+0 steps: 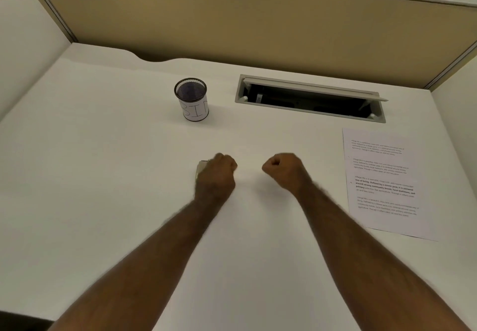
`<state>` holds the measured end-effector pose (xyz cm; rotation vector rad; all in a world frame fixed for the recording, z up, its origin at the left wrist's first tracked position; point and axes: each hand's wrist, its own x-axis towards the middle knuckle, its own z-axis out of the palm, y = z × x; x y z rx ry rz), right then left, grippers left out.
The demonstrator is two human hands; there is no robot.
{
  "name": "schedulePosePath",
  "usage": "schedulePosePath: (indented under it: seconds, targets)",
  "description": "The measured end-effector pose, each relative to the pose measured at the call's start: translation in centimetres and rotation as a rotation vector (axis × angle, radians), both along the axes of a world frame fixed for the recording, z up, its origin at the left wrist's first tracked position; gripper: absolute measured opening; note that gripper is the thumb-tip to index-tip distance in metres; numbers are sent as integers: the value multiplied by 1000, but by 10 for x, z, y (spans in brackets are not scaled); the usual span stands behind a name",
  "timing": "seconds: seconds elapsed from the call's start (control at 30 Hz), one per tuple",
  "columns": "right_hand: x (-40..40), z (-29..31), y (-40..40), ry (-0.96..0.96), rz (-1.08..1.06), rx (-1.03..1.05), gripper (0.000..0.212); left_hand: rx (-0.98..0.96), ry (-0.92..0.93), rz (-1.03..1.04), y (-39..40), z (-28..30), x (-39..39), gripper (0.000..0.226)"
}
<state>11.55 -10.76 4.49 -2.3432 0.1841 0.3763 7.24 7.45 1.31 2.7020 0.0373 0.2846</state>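
Fingers [224, 159] of left hand [216, 175] curled round a pale object [200, 171], unidentifiable, low over worktop [103, 175]; right hand [282, 170] clenched, empty. Mesh bin cup [192, 101] stands ahead, apart; drop not yet made

The desk [116, 188] looks matt and smooth, the cup [192, 98] is metal mesh wrapped in paper, the pale object [200, 170] seems smooth.

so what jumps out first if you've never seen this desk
Two fists at centre: the left hand grips a small pale object, the right hand is clenched with nothing showing in it. Behind them stands a mesh cup labelled BIN, and a printed sheet lies to the right.
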Motion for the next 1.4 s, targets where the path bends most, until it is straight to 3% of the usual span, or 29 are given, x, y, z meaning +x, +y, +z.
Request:
schedulePosePath:
  seconds: [0.1,0.4,0.63,0.77,0.97,1.13,1.4]
  targets:
    - [28,17,8,-78,-17,121,19,-114,91,135,30,16,35,13]
    - [111,54,98,-194,135,91,26,-214,-69,256,95,56,136,21]
    - [172,59,169,-149,69,110,25,-146,24,279,116,68,180,25]
    - [194,46,188,-112,105,24,21,-90,130,300,123,75,187,24]
    - [195,53,189,-183,163,-29,18,-14,76,333,130,82,185,19]
    - [188,58,185,-107,313,58,24,19,38,275,134,84,182,31]
    - [142,74,139,-195,194,301,25,58,-134,202,127,64,134,33]
